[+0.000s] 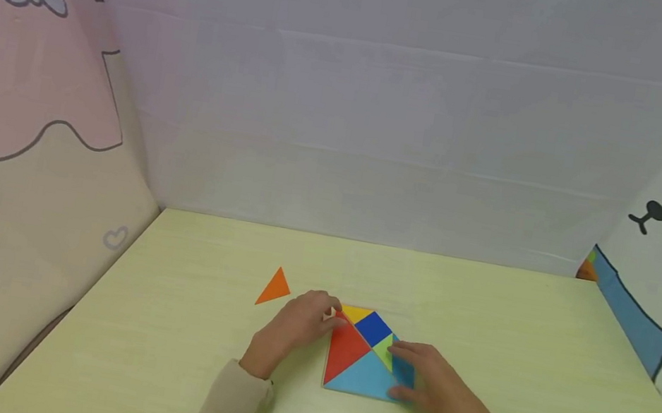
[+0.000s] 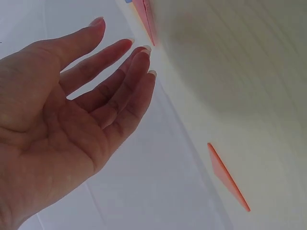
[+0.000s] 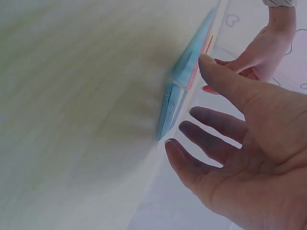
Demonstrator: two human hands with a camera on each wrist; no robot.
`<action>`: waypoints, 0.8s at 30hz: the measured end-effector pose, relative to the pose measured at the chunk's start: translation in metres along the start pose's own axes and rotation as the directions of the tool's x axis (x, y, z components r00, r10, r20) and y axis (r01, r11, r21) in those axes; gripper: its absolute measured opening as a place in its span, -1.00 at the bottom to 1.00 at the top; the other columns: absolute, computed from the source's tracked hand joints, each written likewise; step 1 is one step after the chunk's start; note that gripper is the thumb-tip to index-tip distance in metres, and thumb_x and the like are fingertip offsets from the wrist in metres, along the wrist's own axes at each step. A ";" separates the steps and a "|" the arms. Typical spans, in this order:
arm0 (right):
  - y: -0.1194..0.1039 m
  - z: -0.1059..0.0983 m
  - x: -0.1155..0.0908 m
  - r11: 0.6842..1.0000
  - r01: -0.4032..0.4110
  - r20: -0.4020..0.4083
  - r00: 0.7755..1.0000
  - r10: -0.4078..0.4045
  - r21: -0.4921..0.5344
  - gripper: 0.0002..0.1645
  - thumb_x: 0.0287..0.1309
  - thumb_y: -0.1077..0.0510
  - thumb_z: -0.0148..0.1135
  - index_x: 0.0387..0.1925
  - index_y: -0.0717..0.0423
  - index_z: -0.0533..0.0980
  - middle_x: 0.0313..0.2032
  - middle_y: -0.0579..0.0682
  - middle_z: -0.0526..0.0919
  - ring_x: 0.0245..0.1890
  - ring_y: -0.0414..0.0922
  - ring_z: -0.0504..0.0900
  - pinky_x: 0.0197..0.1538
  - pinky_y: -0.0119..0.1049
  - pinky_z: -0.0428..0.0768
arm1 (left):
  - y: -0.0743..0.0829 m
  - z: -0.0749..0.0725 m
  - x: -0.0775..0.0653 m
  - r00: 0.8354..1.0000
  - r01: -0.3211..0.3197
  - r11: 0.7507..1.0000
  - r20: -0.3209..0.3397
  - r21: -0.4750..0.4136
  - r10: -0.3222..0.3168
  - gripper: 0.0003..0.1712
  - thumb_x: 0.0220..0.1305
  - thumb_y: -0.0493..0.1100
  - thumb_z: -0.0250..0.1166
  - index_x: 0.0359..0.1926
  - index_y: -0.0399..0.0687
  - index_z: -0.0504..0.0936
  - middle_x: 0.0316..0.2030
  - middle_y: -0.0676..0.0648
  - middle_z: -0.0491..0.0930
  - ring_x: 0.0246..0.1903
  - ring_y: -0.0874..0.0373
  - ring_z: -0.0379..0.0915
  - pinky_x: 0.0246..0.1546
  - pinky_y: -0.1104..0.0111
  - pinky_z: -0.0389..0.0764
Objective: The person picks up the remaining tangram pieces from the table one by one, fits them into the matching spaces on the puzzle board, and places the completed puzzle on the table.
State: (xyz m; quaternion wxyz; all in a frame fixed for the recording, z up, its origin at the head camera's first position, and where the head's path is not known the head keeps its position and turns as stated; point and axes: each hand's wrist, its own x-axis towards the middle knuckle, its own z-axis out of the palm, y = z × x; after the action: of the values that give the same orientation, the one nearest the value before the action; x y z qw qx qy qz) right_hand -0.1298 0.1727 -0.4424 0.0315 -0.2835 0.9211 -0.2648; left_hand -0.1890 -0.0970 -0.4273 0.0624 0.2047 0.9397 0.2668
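Flat tangram pieces lie together on the table: a large red triangle (image 1: 345, 355), a light blue triangle (image 1: 366, 376), a yellow piece (image 1: 358, 314), a dark blue square (image 1: 373, 329), a light green triangle (image 1: 384, 351) and a blue piece (image 1: 404, 372) at the right. My left hand (image 1: 302, 320) is at their upper left corner, fingertips beside the red and yellow pieces. My right hand (image 1: 433, 382) spans the right side, its fingers and thumb over the blue piece. Both wrist views show spread, relaxed fingers. A separate orange triangle (image 1: 276, 288) lies left of my left hand.
The pale wooden table (image 1: 191, 328) ends at a white sheet (image 1: 380, 135) hung behind it. Cartoon-printed cloths (image 1: 14, 223) stand along the left and right sides.
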 end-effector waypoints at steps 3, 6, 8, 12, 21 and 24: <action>-0.001 0.002 -0.003 1.000 -0.006 0.034 0.999 0.006 -0.008 -0.23 0.11 -0.06 0.54 0.24 0.30 0.56 0.22 0.22 0.59 0.23 0.24 0.50 0.23 0.19 0.53 | -0.005 -0.003 0.000 1.000 0.008 1.000 -0.003 0.007 -0.008 -0.71 0.38 -0.15 0.39 0.02 -0.22 0.73 -0.20 -0.09 0.66 -0.15 0.03 0.57 -0.17 0.27 0.66; -0.002 0.003 -0.005 1.000 -0.024 0.083 0.996 0.025 -0.014 -0.19 0.11 -0.09 0.54 0.27 0.30 0.54 0.26 0.22 0.56 0.28 0.26 0.46 0.24 0.20 0.51 | -0.009 -0.005 0.000 1.000 0.011 1.000 -0.017 0.018 -0.011 -0.70 0.37 -0.15 0.40 0.02 -0.23 0.72 -0.19 -0.10 0.67 -0.16 0.02 0.58 -0.17 0.26 0.66; -0.002 0.004 -0.006 0.999 -0.033 0.106 0.994 0.035 -0.019 -0.18 0.12 -0.09 0.53 0.29 0.30 0.53 0.29 0.23 0.54 0.31 0.28 0.42 0.26 0.20 0.50 | -0.013 -0.007 -0.001 0.999 0.017 1.000 -0.029 0.021 -0.017 -0.70 0.38 -0.15 0.39 0.02 -0.25 0.72 -0.18 -0.11 0.68 -0.15 0.01 0.58 -0.16 0.24 0.66; -0.001 0.007 -0.009 0.998 -0.001 0.106 0.994 0.007 -0.059 -0.23 0.18 -0.04 0.49 0.30 0.30 0.52 0.30 0.24 0.53 0.32 0.29 0.42 0.25 0.19 0.51 | -0.020 -0.011 -0.002 0.998 0.038 0.999 -0.040 0.014 -0.038 -0.71 0.38 -0.17 0.39 0.01 -0.28 0.70 -0.14 -0.15 0.68 -0.14 -0.02 0.59 -0.11 0.18 0.67; -0.002 0.010 -0.011 0.995 0.012 0.104 0.995 -0.002 -0.097 -0.30 0.28 0.00 0.40 0.33 0.29 0.50 0.31 0.26 0.52 0.34 0.33 0.40 0.24 0.18 0.51 | -0.033 -0.014 0.001 0.996 0.077 0.997 -0.036 -0.002 -0.077 -0.71 0.38 -0.17 0.38 0.00 -0.28 0.70 -0.16 -0.18 0.69 -0.15 -0.05 0.61 -0.08 0.13 0.67; -0.002 0.011 -0.012 0.995 0.015 0.100 0.995 -0.006 -0.095 -0.33 0.31 0.00 0.37 0.33 0.28 0.50 0.31 0.26 0.51 0.33 0.33 0.41 0.24 0.18 0.52 | -0.036 -0.015 0.001 0.995 0.095 0.995 -0.036 -0.018 -0.096 -0.72 0.38 -0.17 0.38 0.00 -0.28 0.69 -0.16 -0.20 0.68 -0.16 -0.07 0.61 -0.09 0.11 0.67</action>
State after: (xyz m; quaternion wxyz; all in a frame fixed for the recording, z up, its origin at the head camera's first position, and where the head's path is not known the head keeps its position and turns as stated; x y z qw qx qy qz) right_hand -0.1160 0.1724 -0.4519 0.0624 -0.3025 0.9285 -0.2062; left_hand -0.2063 -0.1314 -0.4330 0.0595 0.1543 0.9472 0.2748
